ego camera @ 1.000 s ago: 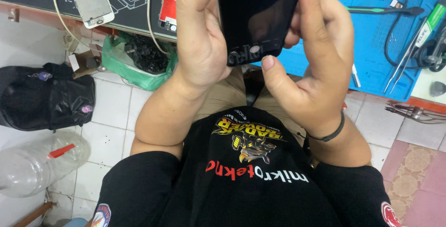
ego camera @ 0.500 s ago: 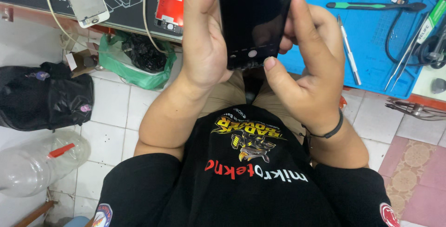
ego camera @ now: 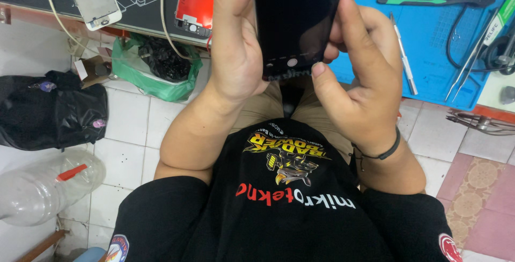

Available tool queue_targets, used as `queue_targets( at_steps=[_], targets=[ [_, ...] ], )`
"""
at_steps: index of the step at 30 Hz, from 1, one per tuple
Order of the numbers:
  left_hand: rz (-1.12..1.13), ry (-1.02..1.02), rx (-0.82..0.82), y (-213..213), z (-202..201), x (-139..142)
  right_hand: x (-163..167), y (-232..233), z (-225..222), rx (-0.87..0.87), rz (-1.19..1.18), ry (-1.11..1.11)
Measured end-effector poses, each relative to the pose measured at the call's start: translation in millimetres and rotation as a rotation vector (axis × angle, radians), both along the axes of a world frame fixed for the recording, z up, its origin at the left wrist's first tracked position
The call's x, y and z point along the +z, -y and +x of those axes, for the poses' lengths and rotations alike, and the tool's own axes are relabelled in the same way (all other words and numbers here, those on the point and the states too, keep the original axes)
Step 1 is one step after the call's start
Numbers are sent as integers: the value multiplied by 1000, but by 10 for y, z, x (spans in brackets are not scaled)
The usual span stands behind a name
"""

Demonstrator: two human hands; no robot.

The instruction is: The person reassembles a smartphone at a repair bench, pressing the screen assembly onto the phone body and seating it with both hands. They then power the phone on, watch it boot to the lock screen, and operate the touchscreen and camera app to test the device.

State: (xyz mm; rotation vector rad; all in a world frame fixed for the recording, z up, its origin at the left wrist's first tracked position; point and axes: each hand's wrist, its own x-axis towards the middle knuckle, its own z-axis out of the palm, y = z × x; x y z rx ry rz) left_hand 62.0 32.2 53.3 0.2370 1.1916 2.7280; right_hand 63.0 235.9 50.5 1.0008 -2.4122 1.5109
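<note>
Black glass all over — that's a phone screen panel (ego camera: 298,18) held up at top centre of the frame, home-button hole at its lower end. Looks thin, light, stiff and easy to crack, and that glossy face is probably slippery, so the long edges seem the safest place to grip it. That's how it's held: left hand (ego camera: 236,53) curled along the left edge, right hand (ego camera: 359,87) wrapped around the right edge with the thumb tip at the bottom corner. Both hands are half closed around it, nothing else in them.

Containers: green plastic bag (ego camera: 161,71) under the bench at left of centre, dark stuff inside — can't tell what. Black bag (ego camera: 48,112) at far left, tied shut. Clear plastic bottle (ego camera: 43,187) lower left looks empty. Blue work mat (ego camera: 429,42) upper right.
</note>
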Motion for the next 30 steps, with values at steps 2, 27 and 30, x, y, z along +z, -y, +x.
queue_targets(
  at_steps=[2, 27, 30],
  targets=[
    [3, -4, -3, 1, -2, -8, -1, -4, -4, 2, 0, 0],
    [52, -13, 8, -34, -6, -44, -5, 3, -13, -6, -17, 21],
    [63, 11, 7, -37, -3, -50, -1, 6, -14, -18, -7, 8]
  ],
)
